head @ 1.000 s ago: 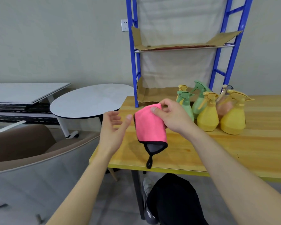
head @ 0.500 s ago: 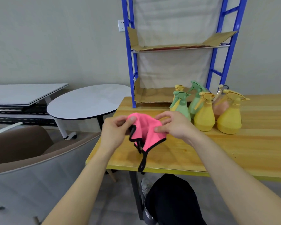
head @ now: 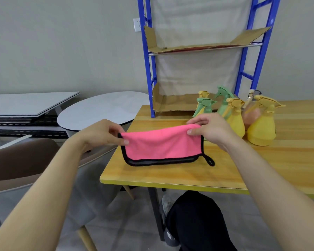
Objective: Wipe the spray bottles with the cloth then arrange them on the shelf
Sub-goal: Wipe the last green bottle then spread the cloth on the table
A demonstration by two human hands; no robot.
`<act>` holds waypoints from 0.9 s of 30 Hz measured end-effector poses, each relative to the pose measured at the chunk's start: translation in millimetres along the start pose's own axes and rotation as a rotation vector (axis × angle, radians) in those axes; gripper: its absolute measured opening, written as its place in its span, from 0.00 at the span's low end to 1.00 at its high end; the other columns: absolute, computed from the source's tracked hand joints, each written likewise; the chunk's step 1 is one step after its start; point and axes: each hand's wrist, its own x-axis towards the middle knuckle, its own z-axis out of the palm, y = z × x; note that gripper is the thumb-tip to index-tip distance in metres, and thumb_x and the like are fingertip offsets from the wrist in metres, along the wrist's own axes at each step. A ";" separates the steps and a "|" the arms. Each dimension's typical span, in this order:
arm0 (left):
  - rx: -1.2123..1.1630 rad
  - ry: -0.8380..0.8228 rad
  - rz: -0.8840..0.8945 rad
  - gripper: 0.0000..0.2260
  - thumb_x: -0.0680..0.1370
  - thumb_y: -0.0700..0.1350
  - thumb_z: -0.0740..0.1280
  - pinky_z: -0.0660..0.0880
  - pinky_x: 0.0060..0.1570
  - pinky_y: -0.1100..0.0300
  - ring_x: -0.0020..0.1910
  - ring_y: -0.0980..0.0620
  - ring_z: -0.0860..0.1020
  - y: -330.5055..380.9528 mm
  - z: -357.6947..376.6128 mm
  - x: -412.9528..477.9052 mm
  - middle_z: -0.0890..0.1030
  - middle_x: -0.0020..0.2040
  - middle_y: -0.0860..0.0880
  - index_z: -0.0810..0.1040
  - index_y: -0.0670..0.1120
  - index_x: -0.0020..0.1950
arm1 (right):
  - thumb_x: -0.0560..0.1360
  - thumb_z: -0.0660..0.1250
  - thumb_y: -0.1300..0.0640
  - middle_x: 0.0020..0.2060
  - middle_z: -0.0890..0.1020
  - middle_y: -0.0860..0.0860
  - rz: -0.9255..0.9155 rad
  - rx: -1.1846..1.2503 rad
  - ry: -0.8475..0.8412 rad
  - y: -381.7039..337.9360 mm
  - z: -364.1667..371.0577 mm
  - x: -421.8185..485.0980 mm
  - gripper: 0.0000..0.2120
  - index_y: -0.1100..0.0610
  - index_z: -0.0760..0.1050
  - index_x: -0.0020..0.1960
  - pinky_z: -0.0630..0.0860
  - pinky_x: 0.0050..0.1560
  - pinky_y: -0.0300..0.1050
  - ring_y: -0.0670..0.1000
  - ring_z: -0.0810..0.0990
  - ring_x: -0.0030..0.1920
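Both hands pinch pink cloth (head: 161,144) by its top corners, stretched flat above the wooden table (head: 170,174) near its left front edge: left hand (head: 101,134) on left corner, right hand (head: 209,130) on right corner. Black hang loop dangles at cloth's lower right. Just behind cloth, spray bottles (head: 261,127) cluster on table, yellow and green. Beyond them, blue shelf (head: 203,48) stands on table, cardboard-lined.
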 end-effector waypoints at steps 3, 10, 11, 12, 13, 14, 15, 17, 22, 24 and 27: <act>-0.426 0.020 0.055 0.13 0.84 0.49 0.72 0.80 0.66 0.47 0.57 0.41 0.86 -13.7 15.9 10.1 0.87 0.56 0.40 0.85 0.41 0.60 | 0.72 0.83 0.59 0.51 0.87 0.48 0.021 -0.025 -0.022 -0.7 0.2 1.4 0.11 0.50 0.88 0.53 0.82 0.53 0.48 0.50 0.84 0.54; -0.398 0.314 -0.031 0.07 0.83 0.41 0.72 0.86 0.42 0.50 0.46 0.41 0.87 -0.2 41.8 32.0 0.89 0.48 0.40 0.80 0.40 0.58 | 0.72 0.82 0.59 0.40 0.89 0.56 0.296 -0.040 -0.128 -5.4 2.6 -2.0 0.10 0.62 0.84 0.47 0.87 0.37 0.49 0.55 0.90 0.39; -0.350 0.360 -0.021 0.06 0.82 0.41 0.72 0.86 0.39 0.49 0.46 0.41 0.88 7.7 44.7 33.9 0.89 0.46 0.41 0.80 0.42 0.58 | 0.72 0.81 0.60 0.39 0.89 0.56 0.327 0.014 -0.137 -6.3 7.5 -3.7 0.11 0.63 0.83 0.49 0.86 0.35 0.49 0.55 0.90 0.37; -0.309 0.397 0.000 0.05 0.81 0.41 0.72 0.85 0.37 0.50 0.45 0.41 0.88 16.5 48.0 35.5 0.89 0.44 0.41 0.81 0.44 0.57 | 0.73 0.80 0.61 0.37 0.88 0.56 0.348 0.094 -0.145 -8.1 12.4 -4.4 0.11 0.64 0.83 0.51 0.85 0.35 0.49 0.55 0.89 0.36; -0.276 0.413 0.029 0.05 0.81 0.42 0.72 0.85 0.36 0.49 0.44 0.41 0.88 25.6 51.7 36.1 0.89 0.43 0.42 0.81 0.46 0.56 | 0.74 0.79 0.62 0.34 0.87 0.55 0.359 0.186 -0.160 -11.5 17.2 -5.6 0.11 0.65 0.82 0.52 0.85 0.35 0.49 0.56 0.89 0.34; -0.249 0.408 0.064 0.05 0.80 0.43 0.72 0.86 0.37 0.47 0.44 0.41 0.88 34.3 55.5 36.1 0.89 0.42 0.43 0.81 0.47 0.55 | 0.75 0.78 0.63 0.33 0.87 0.56 0.364 0.275 -0.184 -16.6 22.1 -7.8 0.09 0.66 0.82 0.52 0.86 0.35 0.50 0.56 0.88 0.33; -0.218 0.388 0.101 0.05 0.80 0.44 0.72 0.87 0.39 0.45 0.44 0.41 0.88 41.5 59.2 35.9 0.89 0.42 0.44 0.81 0.48 0.56 | 0.76 0.76 0.64 0.33 0.86 0.57 0.361 0.351 -0.209 -22.5 27.4 -9.3 0.08 0.66 0.81 0.51 0.86 0.37 0.50 0.57 0.88 0.34; -0.179 0.324 0.181 0.06 0.81 0.45 0.73 0.87 0.44 0.43 0.45 0.42 0.88 52.6 66.6 34.0 0.89 0.42 0.45 0.80 0.49 0.57 | 0.77 0.75 0.64 0.36 0.87 0.59 0.334 0.469 -0.226 -35.5 38.8 -12.4 0.08 0.68 0.82 0.52 0.87 0.39 0.51 0.60 0.89 0.38; -0.238 0.186 0.326 0.14 0.83 0.52 0.74 0.85 0.56 0.50 0.50 0.53 0.88 55.4 77.1 26.0 0.89 0.49 0.51 0.77 0.53 0.67 | 0.82 0.65 0.65 0.51 0.87 0.67 0.259 0.741 -0.265 -55.5 58.0 -17.7 0.11 0.70 0.80 0.60 0.87 0.54 0.53 0.64 0.89 0.52; -0.249 0.177 0.341 0.21 0.80 0.47 0.78 0.84 0.60 0.51 0.55 0.50 0.88 46.0 76.8 24.4 0.89 0.55 0.50 0.76 0.54 0.71 | 0.82 0.60 0.69 0.54 0.87 0.66 0.213 0.788 -0.273 -53.5 59.2 -21.8 0.14 0.69 0.81 0.62 0.86 0.58 0.53 0.63 0.89 0.55; -0.325 0.263 0.358 0.15 0.82 0.43 0.74 0.84 0.57 0.45 0.51 0.45 0.88 34.0 73.1 25.8 0.89 0.54 0.49 0.78 0.52 0.67 | 0.79 0.66 0.69 0.54 0.88 0.57 0.100 0.506 -0.018 -32.0 66.0 -19.2 0.16 0.62 0.80 0.65 0.86 0.59 0.54 0.56 0.88 0.54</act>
